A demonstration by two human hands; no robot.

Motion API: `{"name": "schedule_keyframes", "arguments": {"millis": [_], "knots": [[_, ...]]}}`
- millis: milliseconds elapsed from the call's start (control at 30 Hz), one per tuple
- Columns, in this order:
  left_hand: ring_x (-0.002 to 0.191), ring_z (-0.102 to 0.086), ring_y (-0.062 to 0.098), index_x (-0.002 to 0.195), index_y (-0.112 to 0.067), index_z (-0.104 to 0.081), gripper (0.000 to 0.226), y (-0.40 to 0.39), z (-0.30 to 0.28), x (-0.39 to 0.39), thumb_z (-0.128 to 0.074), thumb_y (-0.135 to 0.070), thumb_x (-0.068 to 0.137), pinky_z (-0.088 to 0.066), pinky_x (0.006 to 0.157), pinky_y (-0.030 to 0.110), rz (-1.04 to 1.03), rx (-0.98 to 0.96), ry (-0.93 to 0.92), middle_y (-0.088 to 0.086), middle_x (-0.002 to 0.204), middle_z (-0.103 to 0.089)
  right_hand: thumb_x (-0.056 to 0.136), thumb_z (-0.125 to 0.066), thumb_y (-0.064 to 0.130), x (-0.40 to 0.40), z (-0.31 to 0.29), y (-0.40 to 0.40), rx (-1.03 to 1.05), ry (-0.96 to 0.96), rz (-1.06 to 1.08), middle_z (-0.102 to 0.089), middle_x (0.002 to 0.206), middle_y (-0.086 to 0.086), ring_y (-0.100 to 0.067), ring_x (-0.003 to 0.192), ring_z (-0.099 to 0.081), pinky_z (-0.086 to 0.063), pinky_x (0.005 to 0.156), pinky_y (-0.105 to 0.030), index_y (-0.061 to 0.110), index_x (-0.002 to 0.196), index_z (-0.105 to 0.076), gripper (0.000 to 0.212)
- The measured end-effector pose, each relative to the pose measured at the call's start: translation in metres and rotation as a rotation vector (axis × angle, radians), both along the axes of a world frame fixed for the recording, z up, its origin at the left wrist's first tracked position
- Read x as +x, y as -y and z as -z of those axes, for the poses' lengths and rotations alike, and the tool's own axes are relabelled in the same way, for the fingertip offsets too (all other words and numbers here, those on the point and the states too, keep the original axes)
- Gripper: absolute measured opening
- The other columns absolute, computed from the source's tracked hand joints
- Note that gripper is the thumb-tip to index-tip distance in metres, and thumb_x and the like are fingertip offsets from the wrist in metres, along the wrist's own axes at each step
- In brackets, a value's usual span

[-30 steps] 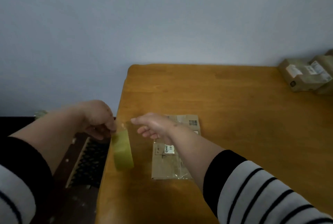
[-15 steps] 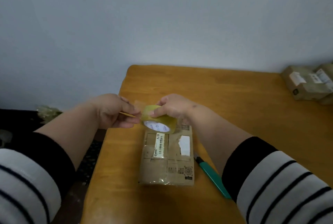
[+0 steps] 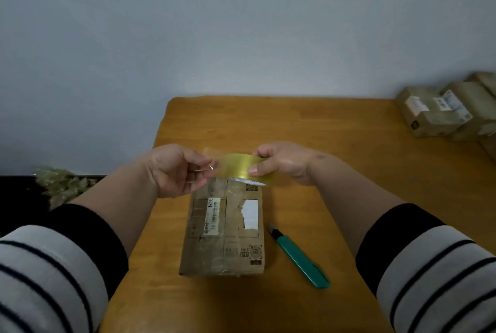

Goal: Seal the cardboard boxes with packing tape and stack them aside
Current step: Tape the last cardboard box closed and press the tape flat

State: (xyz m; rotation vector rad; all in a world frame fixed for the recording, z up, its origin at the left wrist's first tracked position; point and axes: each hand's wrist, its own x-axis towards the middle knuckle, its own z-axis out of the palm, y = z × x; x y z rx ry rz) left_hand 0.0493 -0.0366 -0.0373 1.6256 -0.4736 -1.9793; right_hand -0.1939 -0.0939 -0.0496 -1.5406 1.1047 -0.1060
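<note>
A flat cardboard box (image 3: pixel 228 228) with white labels lies near the left side of the wooden table (image 3: pixel 335 166). Above its far end my right hand (image 3: pixel 284 162) grips a roll of yellowish packing tape (image 3: pixel 245 167), thumb on the outer face. My left hand (image 3: pixel 174 169) pinches the loose end of the tape, which is stretched a short way to the left of the roll. Both hands hover just above the box without touching it.
A green utility knife (image 3: pixel 300 259) lies on the table right of the box. Several taped cardboard boxes (image 3: pixel 442 110) are piled at the far right edge. The table's left edge drops to a dark floor with crumpled plastic (image 3: pixel 61 182).
The roll went from my left hand at the table's left edge to my right hand above the box. My left hand now pinches the tape's end and has drawn out a short strip.
</note>
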Motion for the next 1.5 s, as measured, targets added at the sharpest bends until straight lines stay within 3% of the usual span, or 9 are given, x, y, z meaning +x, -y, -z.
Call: {"name": "schedule_keyframes", "arguments": {"millis": [233,300,600,833,967,1067,1167,1367,1500], "knots": [[0.117,-0.061,0.026,0.055,-0.019,-0.067,0.018,0.002,0.000,-0.009,-0.083,-0.013,0.060,-0.048,0.098,0.048,0.007,-0.154,-0.177,0.009,0.118,-0.069,0.083,-0.074,0.009,-0.020,0.012,0.001,0.113,0.118,0.132,-0.068,0.081,0.002,-0.015,0.080,-0.060,-0.047,0.074,-0.028,0.018,0.081,-0.067,0.011],[0.116,-0.061,0.027,0.057,-0.019,-0.067,0.032,0.004,-0.001,-0.013,-0.095,-0.014,0.043,-0.046,0.098,0.053,0.052,-0.173,-0.204,0.008,0.115,-0.070,0.084,-0.073,0.010,-0.017,0.017,0.000,0.082,0.112,0.176,-0.066,0.083,0.003,-0.016,0.083,-0.058,-0.043,0.078,-0.030,0.020,0.081,-0.065,0.013],[0.102,-0.068,0.035,0.065,-0.015,-0.074,0.019,0.010,0.009,-0.016,-0.061,-0.014,0.079,-0.058,0.084,0.051,0.006,-0.219,-0.234,0.013,0.106,-0.071,0.090,-0.066,0.023,-0.012,0.022,0.011,0.094,0.107,0.359,-0.061,0.125,-0.003,-0.026,0.119,-0.054,-0.041,0.099,-0.044,0.028,0.105,-0.061,0.016],[0.102,-0.068,0.037,0.067,-0.013,-0.071,0.014,0.009,0.014,-0.020,-0.063,-0.013,0.078,-0.058,0.082,0.052,-0.049,-0.229,-0.249,0.016,0.107,-0.071,0.093,-0.063,0.029,-0.015,0.031,0.010,0.222,0.175,0.450,-0.053,0.134,-0.002,-0.024,0.121,-0.052,-0.040,0.105,-0.053,0.030,0.134,-0.051,0.043],[0.099,-0.069,0.041,0.065,-0.011,-0.074,0.018,0.010,0.012,-0.024,-0.062,-0.014,0.078,-0.059,0.079,0.053,-0.062,-0.203,-0.249,0.017,0.103,-0.073,0.098,-0.053,0.040,-0.026,0.040,0.011,0.219,0.209,0.574,-0.054,0.126,0.004,-0.022,0.115,-0.054,-0.042,0.102,-0.047,0.031,0.120,-0.055,0.024],[0.103,-0.065,0.049,0.070,-0.009,-0.069,0.010,0.011,0.011,-0.028,-0.064,-0.012,0.077,-0.057,0.078,0.058,-0.108,-0.176,-0.244,0.020,0.110,-0.071,0.101,-0.046,0.029,-0.038,0.057,0.009,0.072,-0.066,0.614,-0.055,0.097,-0.001,-0.023,0.089,-0.056,-0.043,0.079,-0.035,0.020,0.098,-0.054,0.013],[0.110,-0.060,0.049,0.074,-0.009,-0.068,0.005,0.012,0.012,-0.030,-0.065,-0.012,0.075,-0.056,0.079,0.060,-0.125,-0.174,-0.238,0.020,0.114,-0.069,0.099,-0.049,0.024,-0.049,0.083,-0.007,-0.011,-0.530,0.219,-0.049,0.082,-0.002,-0.021,0.081,-0.053,-0.042,0.069,-0.028,0.018,0.074,-0.046,0.026],[0.105,-0.065,0.045,0.077,-0.012,-0.068,0.004,0.009,0.017,-0.029,-0.065,-0.014,0.076,-0.055,0.084,0.058,-0.132,-0.212,-0.254,0.016,0.114,-0.070,0.077,-0.074,0.057,-0.055,0.141,-0.064,0.146,-0.944,-0.222,-0.053,0.130,-0.005,-0.022,0.121,-0.051,-0.043,0.105,-0.037,0.011,0.135,-0.050,0.078],[0.110,-0.062,0.045,0.081,-0.013,-0.063,0.005,0.005,0.020,-0.029,-0.064,-0.015,0.077,-0.055,0.084,0.057,-0.145,-0.236,-0.267,0.016,0.114,-0.069,0.083,-0.073,0.038,-0.051,0.148,-0.069,0.075,-1.014,-0.335,-0.058,0.118,-0.004,-0.019,0.107,-0.057,-0.048,0.084,-0.031,0.012,0.121,-0.058,0.048]]}}
